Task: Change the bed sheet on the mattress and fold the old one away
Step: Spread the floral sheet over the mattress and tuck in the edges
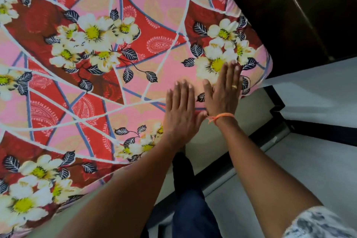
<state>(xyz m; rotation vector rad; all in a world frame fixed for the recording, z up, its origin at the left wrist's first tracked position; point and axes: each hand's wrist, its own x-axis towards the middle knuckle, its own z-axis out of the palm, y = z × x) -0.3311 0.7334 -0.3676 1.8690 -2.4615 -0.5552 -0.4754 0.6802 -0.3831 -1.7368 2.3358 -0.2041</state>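
A pink and red bed sheet (pixel 119 67) with white flowers and dark leaves lies stretched smooth over the mattress and fills most of the view. Its near right corner wraps down over the mattress edge. My left hand (pixel 180 111) lies flat on the sheet near that edge, fingers straight and together. Right beside it my right hand (pixel 224 92) also presses flat on the sheet, fingertips on a white flower, with a ring on one finger and an orange thread at the wrist. Neither hand holds anything.
To the right of the bed runs a light tiled floor (pixel 318 170) with a dark strip (pixel 274 135) across it. Dark wooden furniture (pixel 299 15) stands beyond the mattress corner. My leg in dark trousers (pixel 191 208) stands close against the bed side.
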